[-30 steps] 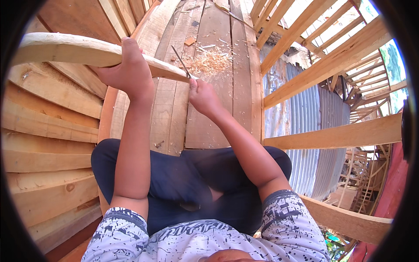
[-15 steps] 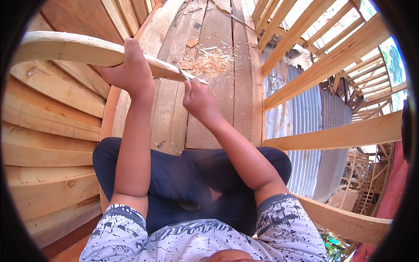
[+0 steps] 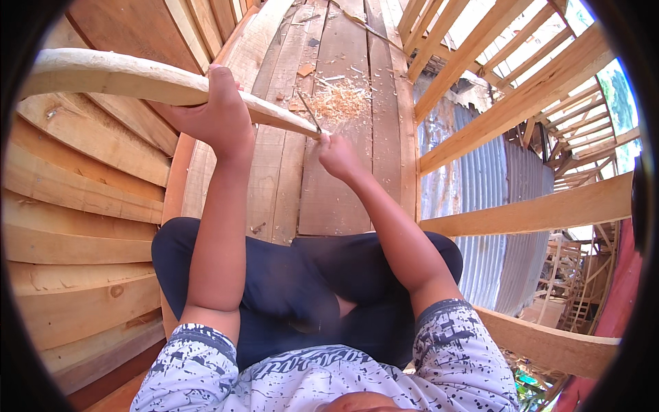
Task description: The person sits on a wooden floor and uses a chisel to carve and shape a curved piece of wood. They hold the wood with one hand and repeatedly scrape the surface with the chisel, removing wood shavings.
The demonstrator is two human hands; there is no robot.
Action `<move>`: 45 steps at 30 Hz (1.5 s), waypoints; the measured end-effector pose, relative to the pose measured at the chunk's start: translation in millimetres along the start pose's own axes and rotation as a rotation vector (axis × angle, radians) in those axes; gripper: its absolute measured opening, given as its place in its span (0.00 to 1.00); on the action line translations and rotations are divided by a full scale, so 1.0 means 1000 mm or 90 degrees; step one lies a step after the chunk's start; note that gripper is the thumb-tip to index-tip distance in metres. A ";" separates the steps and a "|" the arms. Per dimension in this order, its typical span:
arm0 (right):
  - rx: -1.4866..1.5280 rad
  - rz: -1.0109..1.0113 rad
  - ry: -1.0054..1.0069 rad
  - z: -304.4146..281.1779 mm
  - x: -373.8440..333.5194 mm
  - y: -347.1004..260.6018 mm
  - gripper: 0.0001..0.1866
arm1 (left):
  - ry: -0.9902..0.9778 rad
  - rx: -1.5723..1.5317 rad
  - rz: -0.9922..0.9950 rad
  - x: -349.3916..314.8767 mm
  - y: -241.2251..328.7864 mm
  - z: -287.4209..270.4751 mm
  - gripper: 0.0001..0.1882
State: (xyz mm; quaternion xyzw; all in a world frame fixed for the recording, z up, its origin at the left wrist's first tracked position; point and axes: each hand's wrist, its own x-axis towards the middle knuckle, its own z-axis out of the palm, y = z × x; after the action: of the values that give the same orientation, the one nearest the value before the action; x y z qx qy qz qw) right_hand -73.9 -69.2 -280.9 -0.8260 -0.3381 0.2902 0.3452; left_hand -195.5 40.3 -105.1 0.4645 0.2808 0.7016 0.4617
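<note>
A long, pale, curved piece of wood reaches from the far left toward the middle, tapering at its right end. My left hand is closed around it, with the thumb along the top. Just past the thin end is my right hand, closed on a knife whose thin dark blade points away from me and crosses the wood near its tip. The fingers hide the knife's handle.
Curled shavings and a small orange-brown chip lie on the plank floor. Stacked boards line the left. A slatted wooden railing runs along the right, with corrugated metal sheets beyond. My crossed legs are in front.
My right hand has moved right with the knife, out toward the wood's tip, and the blade now stands out more. My left hand has shifted slightly right along with my body.
</note>
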 end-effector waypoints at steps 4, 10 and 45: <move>-0.029 0.027 -0.026 -0.003 0.001 -0.010 0.25 | 0.034 -0.003 0.030 0.002 -0.004 -0.003 0.12; -0.025 -0.126 -0.020 -0.017 -0.030 -0.073 0.25 | -0.005 0.044 0.022 0.007 -0.003 -0.012 0.12; 0.027 -0.156 0.032 -0.012 -0.037 -0.075 0.25 | 0.039 0.002 0.030 0.001 0.001 -0.001 0.25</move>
State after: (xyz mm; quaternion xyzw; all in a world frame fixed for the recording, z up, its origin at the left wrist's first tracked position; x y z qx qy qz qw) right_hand -115.0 -61.7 -207.0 -0.7780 -0.4214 0.2319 0.4041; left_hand -196.8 41.2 -104.2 0.4502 0.2851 0.7256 0.4354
